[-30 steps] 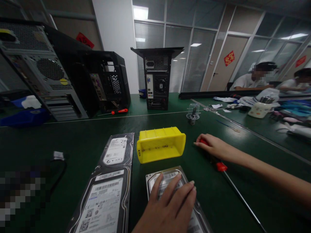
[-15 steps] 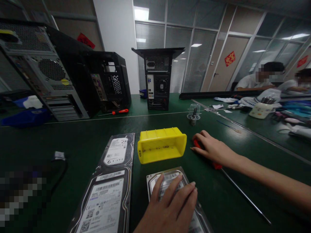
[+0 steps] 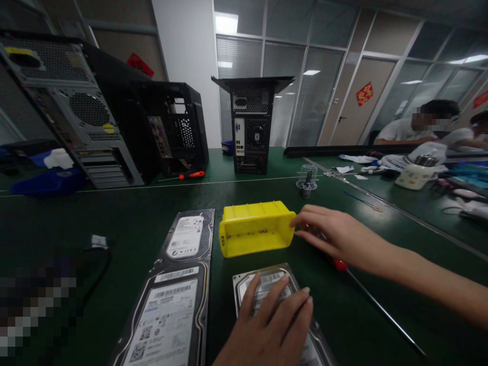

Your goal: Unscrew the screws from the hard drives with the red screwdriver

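Observation:
My left hand lies flat, fingers spread, on a hard drive at the near edge of the green table. My right hand reaches left with its fingers apart, and the fingertips touch the right end of a yellow plastic bin that lies on its side. A long screwdriver with a red handle lies on the table beneath my right wrist, and nothing grips it. Two more hard drives lie end to end to the left of the bin.
Three open computer cases stand along the back. A small red screwdriver and a clear cup lie near them. A black cable sits at left. Two people sit at the far right behind cluttered items.
My right hand has left the screwdriver's red handle and moved left to the yellow bin's end. My left hand has stayed on the hard drive.

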Demonstrator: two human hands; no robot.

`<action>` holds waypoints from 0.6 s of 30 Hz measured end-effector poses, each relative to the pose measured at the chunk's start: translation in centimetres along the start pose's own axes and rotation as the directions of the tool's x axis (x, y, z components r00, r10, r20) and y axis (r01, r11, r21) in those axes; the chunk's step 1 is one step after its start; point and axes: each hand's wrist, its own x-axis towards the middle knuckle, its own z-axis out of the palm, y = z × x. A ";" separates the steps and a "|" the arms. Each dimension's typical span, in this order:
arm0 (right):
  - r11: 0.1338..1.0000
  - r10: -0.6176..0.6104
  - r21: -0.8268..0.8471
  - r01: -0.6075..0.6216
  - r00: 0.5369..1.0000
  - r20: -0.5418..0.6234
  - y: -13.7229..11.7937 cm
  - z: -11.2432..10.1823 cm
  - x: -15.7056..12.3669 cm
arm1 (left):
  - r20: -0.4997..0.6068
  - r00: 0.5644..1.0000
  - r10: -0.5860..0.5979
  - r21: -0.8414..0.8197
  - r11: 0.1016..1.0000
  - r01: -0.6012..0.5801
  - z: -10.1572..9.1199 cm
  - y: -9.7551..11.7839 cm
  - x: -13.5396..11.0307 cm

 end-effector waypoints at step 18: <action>0.999 -0.024 -0.035 0.030 0.988 0.156 -3.9 6.1 6.6 | -0.062 0.998 -0.015 0.028 0.999 0.017 0.4 0.1 0.1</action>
